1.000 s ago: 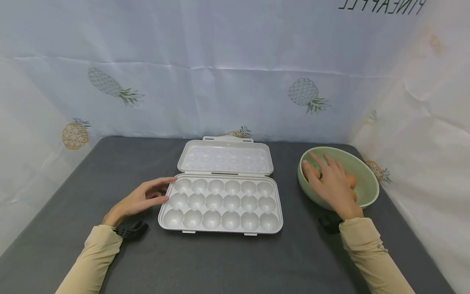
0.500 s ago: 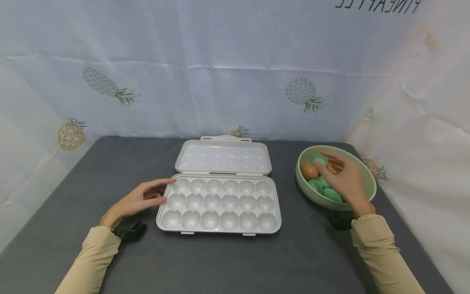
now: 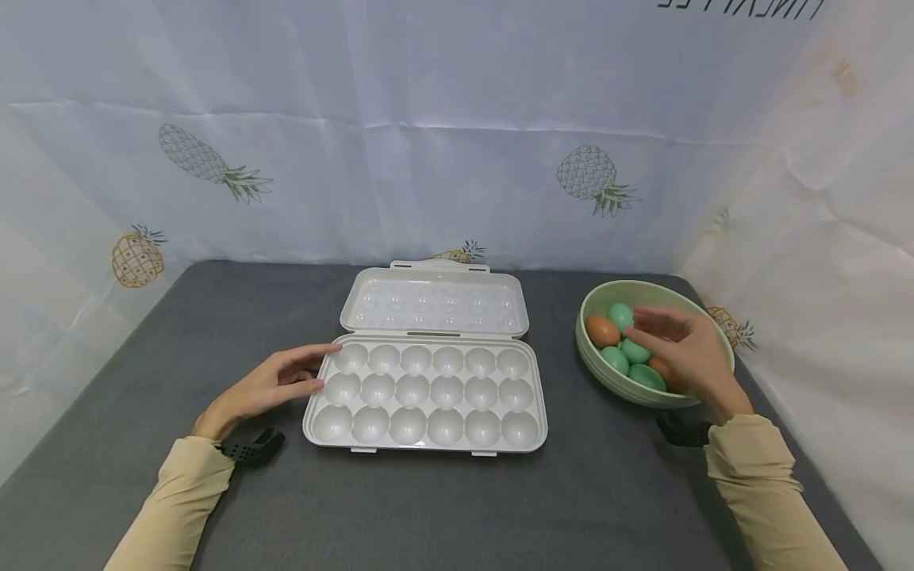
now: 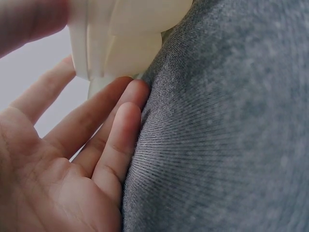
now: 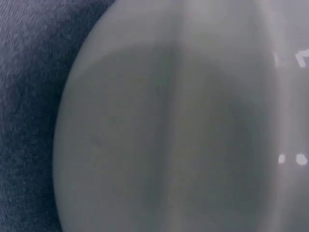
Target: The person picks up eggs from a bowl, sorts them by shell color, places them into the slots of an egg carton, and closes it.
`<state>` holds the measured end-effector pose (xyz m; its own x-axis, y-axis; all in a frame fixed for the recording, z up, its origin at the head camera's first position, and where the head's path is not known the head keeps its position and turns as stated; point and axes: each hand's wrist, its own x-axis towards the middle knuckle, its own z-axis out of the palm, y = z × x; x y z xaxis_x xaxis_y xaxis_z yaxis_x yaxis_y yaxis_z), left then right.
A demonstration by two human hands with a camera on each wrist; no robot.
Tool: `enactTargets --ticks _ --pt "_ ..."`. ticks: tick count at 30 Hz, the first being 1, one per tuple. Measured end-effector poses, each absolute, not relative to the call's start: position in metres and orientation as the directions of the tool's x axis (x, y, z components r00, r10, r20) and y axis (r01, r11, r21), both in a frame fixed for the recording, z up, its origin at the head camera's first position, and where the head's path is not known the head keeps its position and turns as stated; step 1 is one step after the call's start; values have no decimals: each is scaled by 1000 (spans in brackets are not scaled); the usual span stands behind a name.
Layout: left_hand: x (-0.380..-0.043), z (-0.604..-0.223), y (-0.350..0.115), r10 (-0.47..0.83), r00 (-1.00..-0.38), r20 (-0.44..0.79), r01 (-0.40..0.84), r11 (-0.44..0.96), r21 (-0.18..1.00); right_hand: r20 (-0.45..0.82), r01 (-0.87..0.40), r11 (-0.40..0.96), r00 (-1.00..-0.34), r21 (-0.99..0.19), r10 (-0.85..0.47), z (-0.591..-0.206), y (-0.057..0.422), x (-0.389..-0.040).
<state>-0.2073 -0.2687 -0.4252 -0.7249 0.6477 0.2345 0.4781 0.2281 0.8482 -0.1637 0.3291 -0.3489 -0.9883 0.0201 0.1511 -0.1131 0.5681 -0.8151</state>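
An egg carton [image 3: 424, 447] lies with its lid [image 3: 443, 300] folded back, and its cups hold nothing. My left hand [image 3: 274, 385] touches the carton's left edge with fingertips and thumb, the other fingers fairly straight beside it. In the left wrist view those fingers [image 4: 128, 128] lie against the cloth under the carton's side [image 4: 133, 53]. On the right stands a green bowl [image 3: 607, 388] with orange eggs [image 3: 602, 331] and green eggs [image 3: 646, 377]. Over its right part hovers my right hand [image 3: 689, 353], fingers loosely bent, no egg visible in it. Only the bowl's outer wall [image 5: 145, 125] fills the right wrist view.
Dark grey cloth [image 3: 428, 515] covers the table. A pale curtain [image 3: 457, 182] with pineapple prints hangs behind it and along both sides. The bowl stands near the table's back right corner. A black strap [image 3: 253, 448] is at my left wrist.
My right hand has drawn back from inside the bowl toward the right and nearer to me, uncovering several eggs. My left hand stays at the carton's left edge.
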Motion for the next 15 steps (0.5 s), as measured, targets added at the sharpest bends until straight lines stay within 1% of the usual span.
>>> enactTargets --ticks 7,15 --pt "-206 -425 -269 648 -725 234 486 240 840 132 -119 526 -991 -842 -13 -353 332 -167" --pt "-205 -424 -269 645 -729 228 482 247 841 51 -57 522 -998 -851 -25 -356 334 -168"
